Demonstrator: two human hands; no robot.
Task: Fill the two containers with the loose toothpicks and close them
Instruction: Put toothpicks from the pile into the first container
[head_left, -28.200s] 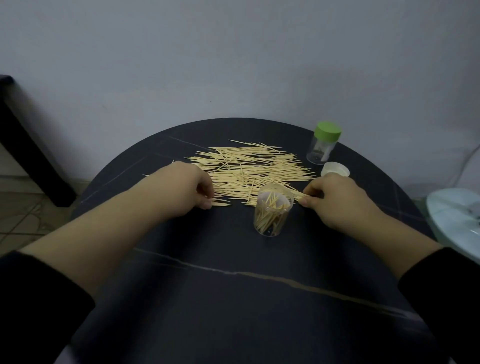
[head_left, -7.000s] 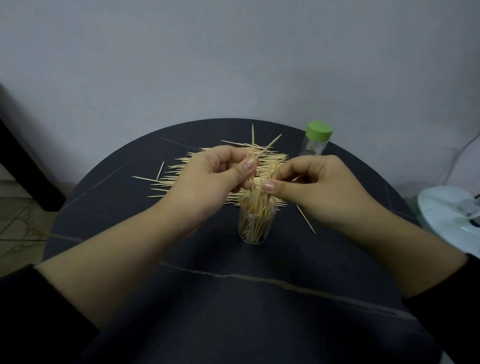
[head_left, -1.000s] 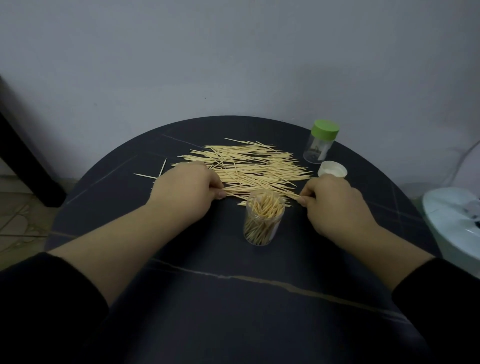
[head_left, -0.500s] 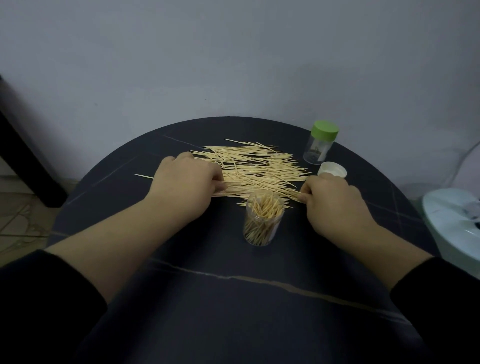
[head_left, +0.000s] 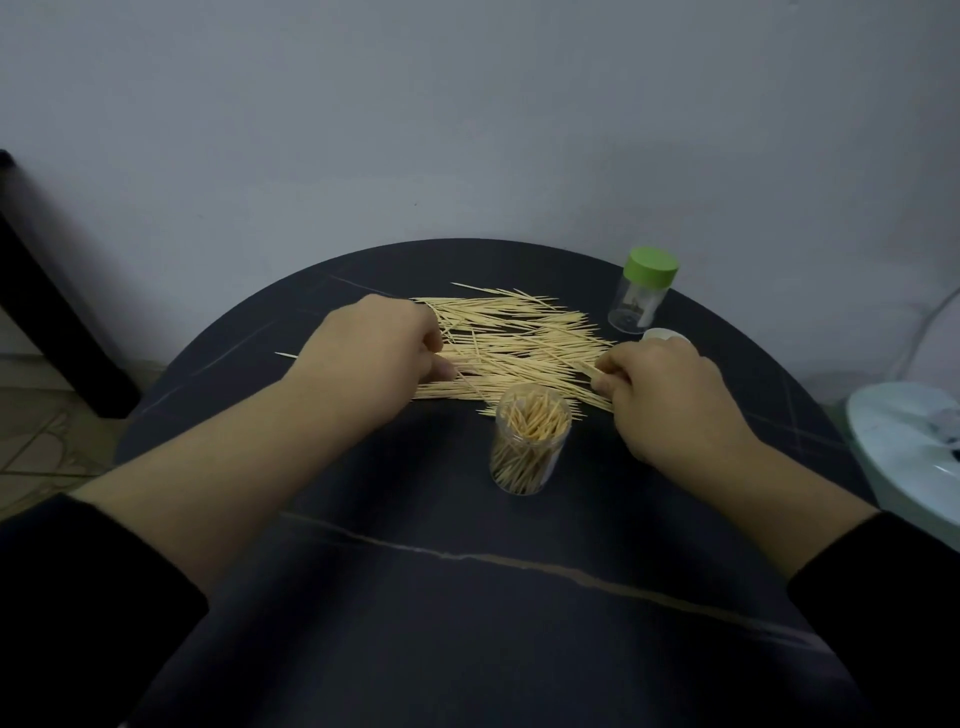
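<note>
A pile of loose toothpicks (head_left: 524, 343) lies spread across the far half of the round dark table (head_left: 467, 597). In front of it stands an open clear container (head_left: 530, 447), packed with upright toothpicks. My left hand (head_left: 374, 358) rests on the pile's left end, fingers curled and pinching toothpicks against the thumb. My right hand (head_left: 660, 389) pinches toothpicks at the pile's right end, just right of the container. A second clear container with a green lid (head_left: 641, 296) stands at the far right, lid on, almost empty. A white lid (head_left: 665, 335) peeks out behind my right hand.
A stray toothpick (head_left: 285, 355) lies left of my left hand. A pale round object (head_left: 909, 457) sits off the table's right edge. A dark piece of furniture (head_left: 52, 312) stands at the far left, and a grey wall rises behind the table.
Both hands stay at the ends of the pile. My left hand has slid a little farther onto the toothpicks, and my right hand has closed on some at the right end.
</note>
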